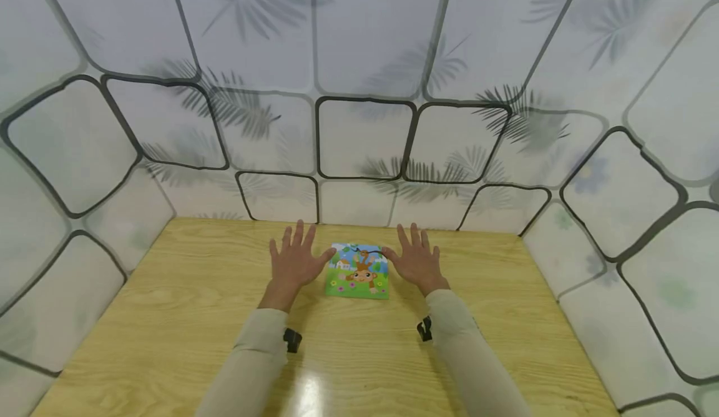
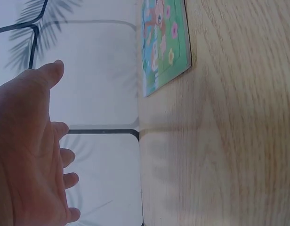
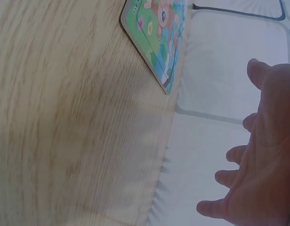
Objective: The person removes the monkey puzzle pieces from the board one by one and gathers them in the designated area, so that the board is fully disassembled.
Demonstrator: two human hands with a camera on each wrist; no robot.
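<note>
Monkey picture board (image 1: 357, 273) lying flat

I hold my left hand (image 1: 295, 266) and right hand (image 1: 418, 267) spread wide above the wooden surface (image 1: 185, 317), one on either side of the board, which sits near the surface's far edge, midway between its side edges.

No word, brand or number can be read with certainty. In the right wrist view, a short run of small capital-like characters (image 3: 134, 6) is seen printed on the green part of the picture board (image 3: 152, 42), close to its rounded corner. The line is set at a slant in that view and is partly cut off by the upper edge of the frame; its letters are too small and blurred to be spelled out. In the head view, where the whole printed face is shown, the same marking cannot be made out. In the left wrist view, only flowers and figures can be distinguished on the board's visible part.
</note>
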